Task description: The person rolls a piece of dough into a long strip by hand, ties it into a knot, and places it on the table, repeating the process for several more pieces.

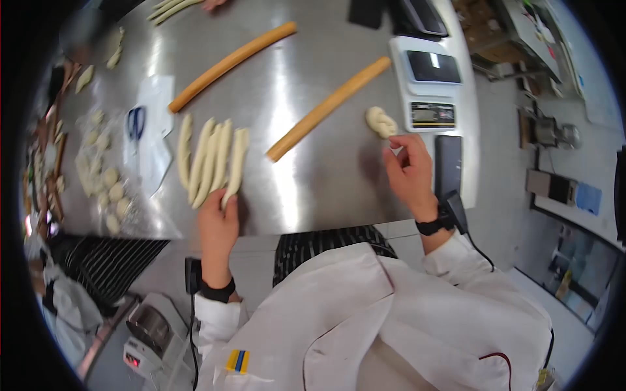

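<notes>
Several pale dough strands (214, 156) lie side by side on the steel table. My left hand (218, 218) is at their near ends, its thumb and fingers closed around the lower end of the rightmost strand (236, 166). A small braided dough piece (380, 122) rests farther right, beside the scale. My right hand (412, 174) is just below this braid, fingers curled but thumb and index apart, with fingertips right at the braid's near end. Nothing shows between them.
Two wooden rolling pins (326, 111) (231, 65) lie slanted across the steel table (287, 195). A white digital scale (399, 78) and a dark phone (448, 163) are at the right edge. Scissors (135, 124) and bagged dough balls (112, 176) lie left. Another person's hand (212, 4) shows at the top.
</notes>
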Available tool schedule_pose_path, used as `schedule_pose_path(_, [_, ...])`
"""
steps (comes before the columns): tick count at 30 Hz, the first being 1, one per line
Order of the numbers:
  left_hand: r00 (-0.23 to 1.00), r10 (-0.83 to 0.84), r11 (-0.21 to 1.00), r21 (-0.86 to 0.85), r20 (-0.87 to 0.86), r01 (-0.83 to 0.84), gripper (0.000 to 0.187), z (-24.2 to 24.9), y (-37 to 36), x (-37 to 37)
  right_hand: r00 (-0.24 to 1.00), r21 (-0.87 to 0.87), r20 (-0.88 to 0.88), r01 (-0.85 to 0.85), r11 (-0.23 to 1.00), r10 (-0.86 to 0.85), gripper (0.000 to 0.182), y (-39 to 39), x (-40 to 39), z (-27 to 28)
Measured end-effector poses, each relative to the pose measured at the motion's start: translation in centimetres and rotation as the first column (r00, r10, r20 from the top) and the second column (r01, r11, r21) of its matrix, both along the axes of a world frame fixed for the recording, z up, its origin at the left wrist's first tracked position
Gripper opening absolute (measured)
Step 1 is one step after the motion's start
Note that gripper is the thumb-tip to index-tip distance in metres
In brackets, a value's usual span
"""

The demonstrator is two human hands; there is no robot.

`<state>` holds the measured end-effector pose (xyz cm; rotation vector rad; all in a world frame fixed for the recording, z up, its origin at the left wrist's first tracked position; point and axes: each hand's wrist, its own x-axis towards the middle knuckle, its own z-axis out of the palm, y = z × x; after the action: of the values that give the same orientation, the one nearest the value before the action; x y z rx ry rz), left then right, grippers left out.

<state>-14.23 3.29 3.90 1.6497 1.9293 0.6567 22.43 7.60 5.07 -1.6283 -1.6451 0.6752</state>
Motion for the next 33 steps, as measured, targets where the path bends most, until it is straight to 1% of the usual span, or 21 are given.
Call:
schedule_pose_path(1, [0.999,0.014,0.986,-0.164,0.043,-0.006,0.024,2.8,0.9,0.1,0.994,-0.038,-0.035,-0.11,0.993,0.108,0.03,0.0,-1.7,1.1])
schedule_pose_path(3, [0.994,-0.082,0.985,-0.143,0.072,0.091,0.021,5.9,2.7,-0.5,0.904,0.433,0.018,-0.393,0.811,0.428,0.036,2.8,-8.4,2.7])
schedule_pose_path(5, [0.989,-0.12,0.978,-0.157,0.091,0.134,0.019,10.9,4.8,-0.5,0.801,0.527,0.027,-0.52,0.672,0.598,0.044,5.4,-15.3,4.3])
schedule_pose_path(7, [0.955,-0.2,0.944,-0.217,0.22,0.248,0.016,15.6,5.8,-0.8,0.639,0.512,-0.005,-0.659,0.551,0.769,0.043,7.2,-19.7,2.0])
schedule_pose_path(8, [0.959,-0.202,0.951,-0.194,0.2,0.241,0.016,17.9,5.9,-1.2,0.636,0.537,0.007,-0.654,0.534,0.772,0.043,7.8,-19.9,3.3])
schedule_pose_path(9, [0.961,-0.25,0.941,-0.204,0.117,0.269,0.018,20.0,5.7,-1.8,0.457,0.156,-0.394,-0.822,0.548,0.797,0.041,8.1,-19.6,4.4])
schedule_pose_path(10, [0.955,-0.293,0.93,-0.222,0.037,0.294,0.021,21.6,5.3,-2.4,0.343,-0.187,-0.747,-0.931,0.315,0.569,0.04,8.2,-19.3,5.6])
schedule_pose_path(11, [0.958,-0.286,0.935,-0.209,0.029,0.286,0.021,22.8,5.0,-2.7,0.335,-0.179,-0.74,-0.934,0.31,0.583,0.04,8.1,-18.7,6.8])
schedule_pose_path(13, [0.902,-0.429,0.833,-0.406,-0.045,0.376,0.018,24.1,4.2,-3.1,0.201,-0.074,-0.778,-0.97,0.23,0.595,0.031,6.9,-17.2,8.7])
schedule_pose_path(14, [0.851,-0.52,0.811,-0.353,-0.068,0.467,0.019,23.5,3.8,-3.8,0.151,0.159,-0.674,-0.926,0.342,0.723,0.022,5.6,-17.6,8.1])
schedule_pose_path(15, [0.843,-0.535,0.804,-0.342,-0.062,0.486,0.019,22.8,3.7,-4.2,0.172,0.151,-0.668,-0.922,0.358,0.724,0.022,5.6,-16.9,8.4])
schedule_pose_path(17, [0.791,-0.612,0.709,-0.427,0.026,0.562,0.025,21.1,3.5,-5.0,0.38,-0.197,-0.478,-0.925,0.326,0.792,0.031,5.9,-14.7,10.2])
schedule_pose_path(18, [0.78,-0.62,0.703,-0.381,0.086,0.601,0.026,19.8,3.5,-4.9,0.478,-0.145,-0.294,-0.878,0.456,0.828,0.039,5.5,-13.8,9.9])
schedule_pose_path(19, [0.762,-0.638,0.68,-0.384,0.111,0.625,0.026,17.6,3.0,-4.2,0.504,-0.168,-0.301,-0.864,0.475,0.809,0.039,4.4,-12.8,9.1])
schedule_pose_path(21, [0.76,-0.608,0.794,-0.168,-0.228,0.584,0.024,11.8,1.8,-1.4,0.719,-0.028,0.297,-0.651,0.758,0.628,0.043,1.8,-10.4,6.5])
schedule_pose_path(23, [0.687,-0.62,0.758,-0.064,-0.379,0.649,0.024,5.3,1.8,1.8,0.755,-0.136,0.378,-0.527,0.839,0.536,0.034,-0.9,-8.1,2.4])
schedule_pose_path(25, [0.741,-0.537,0.79,0.067,-0.402,0.609,0.031,-1.2,0.8,4.0,0.765,0.132,0.59,-0.408,0.903,0.259,0.029,-3.3,-6.7,-1.4])
schedule_pose_path(26, [0.798,-0.42,0.818,0.2,-0.432,0.539,0.039,-2.4,0.4,5.2,0.765,0.105,0.59,-0.39,0.915,0.259,0.029,-4.7,-6.8,-2.5])
schedule_pose_path(28, [0.821,-0.412,0.824,0.224,-0.396,0.521,0.047,-3.2,-1.2,7.1,0.862,0.138,0.505,-0.128,0.982,0.041,0.039,-5.7,-7.8,-4.6])
schedule_pose_path(30, [0.84,-0.399,0.839,0.223,-0.368,0.497,0.055,-3.1,-1.6,8.1,0.848,0.132,0.528,-0.13,0.983,0.041,0.045,-3.9,-9.1,-5.3])
schedule_pose_path(33, [0.816,-0.247,0.913,0.157,-0.522,0.377,0.064,-4.1,1.8,9.4,0.83,0.138,0.545,-0.223,0.965,0.114,0.052,0.1,-9.4,-5.9])
